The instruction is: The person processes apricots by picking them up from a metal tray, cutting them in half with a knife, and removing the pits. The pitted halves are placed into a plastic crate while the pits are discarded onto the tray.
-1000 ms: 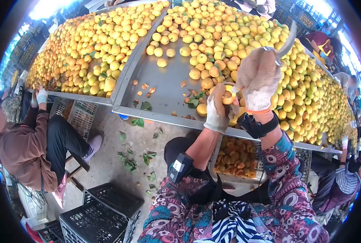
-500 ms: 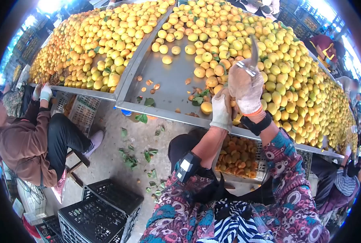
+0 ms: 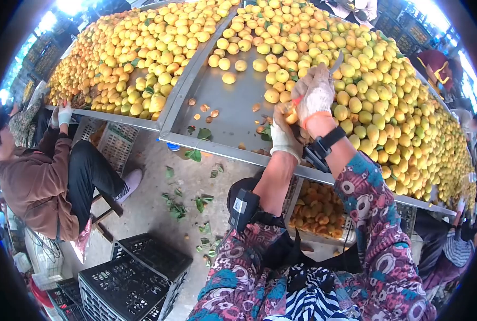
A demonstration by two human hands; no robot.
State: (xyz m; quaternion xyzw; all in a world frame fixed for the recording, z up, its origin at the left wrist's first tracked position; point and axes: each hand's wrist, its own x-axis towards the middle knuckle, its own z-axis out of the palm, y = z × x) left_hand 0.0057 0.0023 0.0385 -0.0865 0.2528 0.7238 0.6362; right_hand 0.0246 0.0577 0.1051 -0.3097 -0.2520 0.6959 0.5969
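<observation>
My left hand (image 3: 283, 136), in a white glove, is closed around an apricot (image 3: 290, 114) just above the near rim of the metal table (image 3: 222, 96). Gloved as well, my right hand (image 3: 315, 95) is wrapped around a knife, whose curved blade (image 3: 336, 63) points up and away from me. The knife's handle is hidden in my palm. Both hands meet at the apricot, with the right thumb close to it. Whole apricots (image 3: 366, 91) are heaped beyond and to the right of my hands.
Below the table edge stands a crate of halved apricots (image 3: 317, 209). Black crates (image 3: 123, 289) sit on the floor at lower left, near scattered leaves (image 3: 177, 206). A co-worker in a brown jacket (image 3: 38, 182) sits at left. A metal divider (image 3: 195, 61) splits the tabletop.
My right hand has turned and lowered toward the left, and an apricot now shows between my hands. My left hand has shifted slightly left. The view has moved a little.
</observation>
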